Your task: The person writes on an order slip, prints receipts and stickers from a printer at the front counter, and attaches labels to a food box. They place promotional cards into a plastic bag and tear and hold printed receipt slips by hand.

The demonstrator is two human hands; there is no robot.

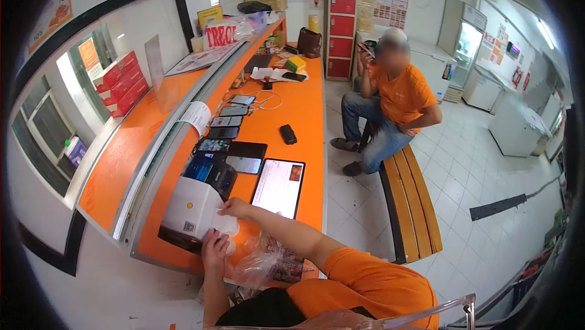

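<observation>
A white label printer [194,199] stands at the near end of the orange counter. White paper [230,225] shows at its front. My right hand [234,208] reaches across from the right, its fingers pinched at the upper edge of this paper, close to the printer. Lower down, my left hand [214,249] has its fingers curled at the paper's lower end, beside the printer's corner; its exact hold is partly hidden. Just right of my left hand lies a clear plastic bag [259,266] with dark printed packs partly visible under or inside it.
A tablet [279,188] lies lit beside a black printer [219,177]. Several phones [225,121] line the counter, near a black device [288,134]. Across the counter, a person [402,95] in orange sits on a wooden bench [411,205], a phone near the head.
</observation>
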